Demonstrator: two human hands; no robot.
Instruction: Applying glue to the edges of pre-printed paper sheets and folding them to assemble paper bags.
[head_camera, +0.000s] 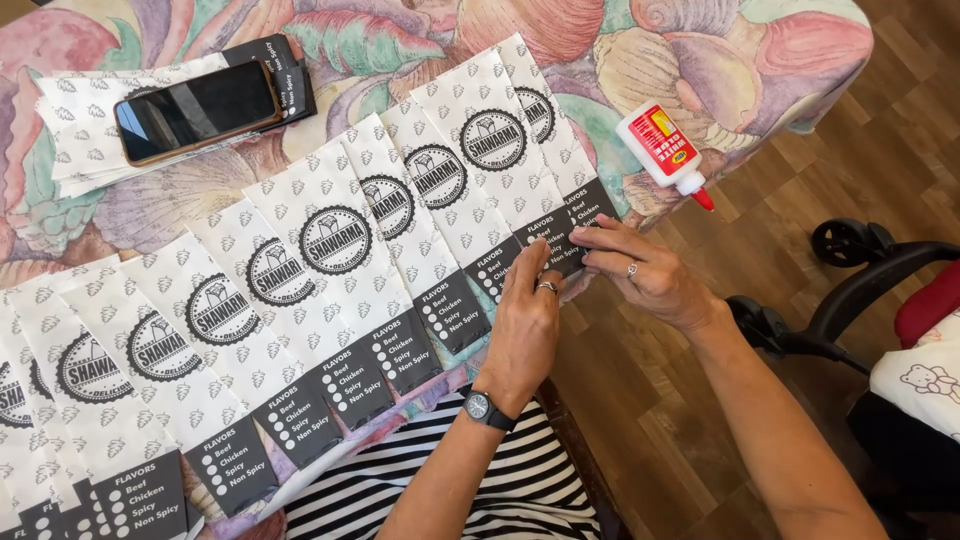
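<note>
A row of several white paper bags (330, 250) with a small grey pattern, round black emblems and black bottom strips lies overlapped across the table. My left hand (525, 325), with a ring and a wristwatch, presses its fingertips on the black strip of a bag (545, 245) near the right end of the row. My right hand (645, 270), also ringed, lies next to it with its fingers flat on the same strip's edge. Neither hand grips anything.
A white glue bottle (660, 145) with a red tip lies on the floral tablecloth (700, 60) near the table's right edge. A phone (195, 110) rests on a stack of more bags at the back left. A black wheeled frame (850, 270) stands on the wooden floor to the right.
</note>
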